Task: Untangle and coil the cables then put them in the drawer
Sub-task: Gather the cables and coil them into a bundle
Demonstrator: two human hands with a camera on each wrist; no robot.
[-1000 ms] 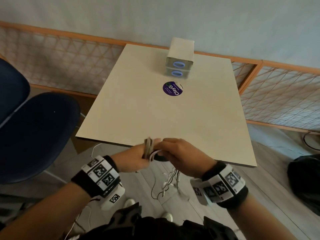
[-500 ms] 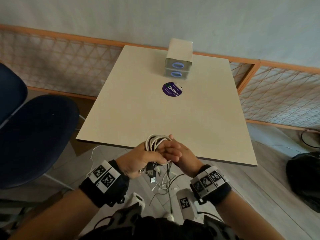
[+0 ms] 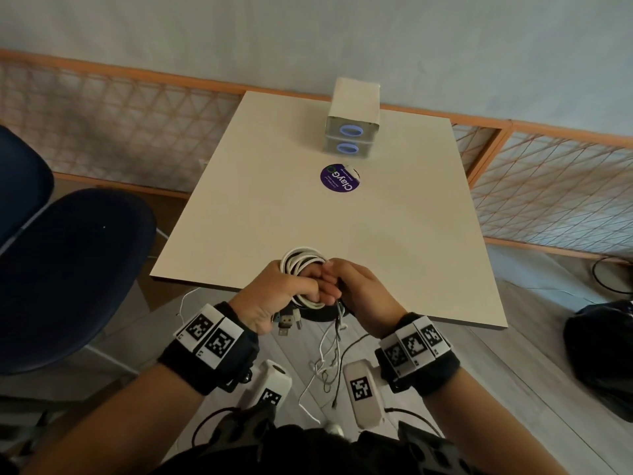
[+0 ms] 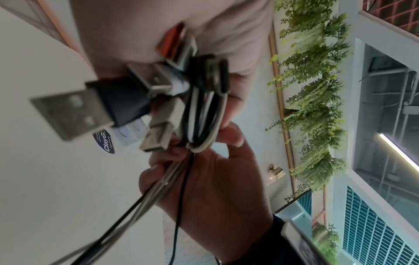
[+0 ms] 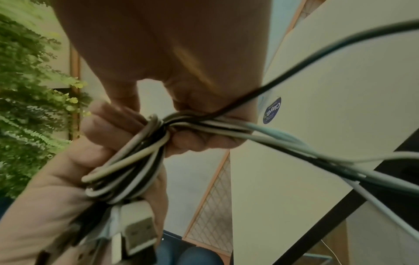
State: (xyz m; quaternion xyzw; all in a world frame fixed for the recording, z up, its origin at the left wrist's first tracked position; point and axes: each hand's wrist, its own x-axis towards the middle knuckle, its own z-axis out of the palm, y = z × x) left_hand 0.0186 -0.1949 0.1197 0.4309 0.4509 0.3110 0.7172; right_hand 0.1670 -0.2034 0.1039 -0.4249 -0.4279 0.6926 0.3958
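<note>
A bundle of white and black cables (image 3: pixel 302 265) is looped into a coil around the fingers of my left hand (image 3: pixel 284 294), just over the table's near edge. My right hand (image 3: pixel 361 289) meets it from the right and pinches the strands leaving the coil (image 5: pixel 204 123). Several USB plugs (image 3: pixel 287 324) stick out under the left palm, large in the left wrist view (image 4: pixel 72 111). Loose tangled tails (image 3: pixel 329 361) hang down towards the floor. The small two-drawer unit (image 3: pixel 352 130) stands at the table's far end, both drawers closed.
A round purple sticker (image 3: pixel 340 178) lies on the beige table (image 3: pixel 274 207) in front of the drawers. A dark blue chair (image 3: pixel 68 269) stands to the left. A black bag (image 3: pixel 603 344) lies on the floor at right. Lattice fencing runs behind the table.
The coil, edge-on between my hands a second ago, now stands as wide loops around my left fingers. My right hand has shifted to its right side, holding the trailing strands.
</note>
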